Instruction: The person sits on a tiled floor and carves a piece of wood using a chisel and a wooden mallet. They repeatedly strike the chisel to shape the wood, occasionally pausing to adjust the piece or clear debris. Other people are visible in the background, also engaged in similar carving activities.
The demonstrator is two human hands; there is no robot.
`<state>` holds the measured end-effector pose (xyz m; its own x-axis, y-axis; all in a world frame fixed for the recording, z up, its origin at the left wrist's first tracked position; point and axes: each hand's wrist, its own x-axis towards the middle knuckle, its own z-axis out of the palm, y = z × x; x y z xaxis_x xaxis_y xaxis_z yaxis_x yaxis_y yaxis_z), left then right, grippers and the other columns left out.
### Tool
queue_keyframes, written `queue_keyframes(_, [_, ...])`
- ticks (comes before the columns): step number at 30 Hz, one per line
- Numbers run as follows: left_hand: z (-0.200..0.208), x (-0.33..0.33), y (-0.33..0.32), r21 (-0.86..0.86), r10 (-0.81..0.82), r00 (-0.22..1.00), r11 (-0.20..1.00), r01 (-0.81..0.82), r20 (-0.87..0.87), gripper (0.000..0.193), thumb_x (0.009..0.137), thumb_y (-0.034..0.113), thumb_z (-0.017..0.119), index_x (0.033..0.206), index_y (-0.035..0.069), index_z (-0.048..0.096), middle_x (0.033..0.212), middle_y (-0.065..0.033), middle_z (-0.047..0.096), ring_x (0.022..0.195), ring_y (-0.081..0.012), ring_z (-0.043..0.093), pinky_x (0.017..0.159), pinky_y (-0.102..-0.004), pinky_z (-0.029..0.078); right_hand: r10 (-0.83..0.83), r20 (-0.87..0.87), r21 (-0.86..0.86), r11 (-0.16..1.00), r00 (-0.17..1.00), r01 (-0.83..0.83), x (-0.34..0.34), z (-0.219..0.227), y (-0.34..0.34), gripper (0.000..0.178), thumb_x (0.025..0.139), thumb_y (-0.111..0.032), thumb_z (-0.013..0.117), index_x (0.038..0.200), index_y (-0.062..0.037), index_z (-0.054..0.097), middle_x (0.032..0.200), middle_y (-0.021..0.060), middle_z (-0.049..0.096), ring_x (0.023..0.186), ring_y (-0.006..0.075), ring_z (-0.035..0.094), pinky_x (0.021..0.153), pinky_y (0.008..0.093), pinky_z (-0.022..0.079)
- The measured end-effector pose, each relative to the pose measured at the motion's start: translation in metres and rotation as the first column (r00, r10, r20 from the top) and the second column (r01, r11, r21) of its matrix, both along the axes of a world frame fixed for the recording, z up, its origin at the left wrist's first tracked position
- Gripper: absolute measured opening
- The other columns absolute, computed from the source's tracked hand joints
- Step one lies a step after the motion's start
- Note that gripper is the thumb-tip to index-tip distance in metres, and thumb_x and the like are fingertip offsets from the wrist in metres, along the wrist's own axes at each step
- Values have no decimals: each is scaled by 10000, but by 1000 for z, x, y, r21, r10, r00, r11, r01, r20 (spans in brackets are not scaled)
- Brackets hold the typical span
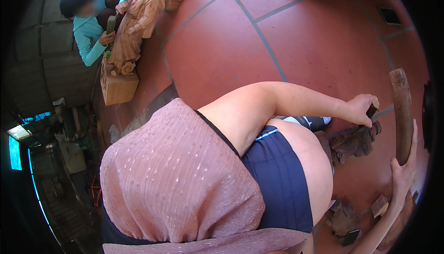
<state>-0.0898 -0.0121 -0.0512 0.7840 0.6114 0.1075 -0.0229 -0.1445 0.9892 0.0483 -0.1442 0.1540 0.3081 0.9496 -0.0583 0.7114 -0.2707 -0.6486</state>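
Note:
My left hand (361, 109) reaches out over my thigh and grips a small dark flat piece (372, 111), pressing it on top of a dark brown wood carving (355, 140) that rests on the red tiled floor (222, 46). My right hand (401, 173) comes up from the lower right edge. Its fingers are wrapped around the lower end of a long curved brown wooden piece (400, 108), which stands just right of the carving. My pink top and blue shorts fill the lower middle of the view.
A small wooden block (380, 205), another dark carved chunk (342, 218) and a flat dark object (350, 237) lie on the floor at lower right. At upper left a person in a teal top (88, 32) works on a pale wooden statue (138, 20) on a box base (118, 86).

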Motion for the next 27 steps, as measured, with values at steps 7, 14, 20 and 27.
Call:
queue_keyframes(7, [19, -10, 3, -250, -48, 996, 968, 28, -72, 456, 562, 146, 824, 943, 5, 617, 925, -167, 632, 880, -274, 637, 772, -371, 519, 131, 330, -416, 909, 935, 19, -20, 19, 24, 977, 606, 194, 449, 1494, -197, 331, 1420, 140, 466, 1286, 329, 476, 1017, 374, 406])
queue_keyframes(14, [-8, 4, -1, -111, -70, 989, 992, 56, -128, 606, 546, 192, 833, 1063, 0, 581, 1027, -198, 614, 996, -338, 603, 865, -386, 492, 112, 276, -438, 899, 955, 21, -26, 15, 22, 972, 605, 198, 450, 1499, -158, 312, 1446, 138, 443, 1306, 342, 452, 1042, 376, 384])
queue_keyframes(20, [0, 1, 6, -86, -56, 994, 995, 48, -94, 610, 557, 199, 827, 1076, -6, 581, 1028, -202, 617, 1001, -343, 602, 860, -390, 496, 126, 276, -16, 992, 953, -127, -21, 2, 17, 1026, 575, 217, 462, 1499, -204, 319, 1316, 161, 526, 1184, 368, 533, 949, 387, 436])
queue_keyframes(27, [10, -4, 6, -94, -104, 961, 992, 82, -257, 601, 564, 232, 834, 1069, 9, 595, 950, -201, 664, 945, -342, 645, 819, -396, 514, 147, 315, -374, 927, 938, -20, -21, 19, 12, 1025, 579, 201, 460, 1498, -232, 324, 1181, 171, 560, 1057, 378, 574, 871, 389, 457])
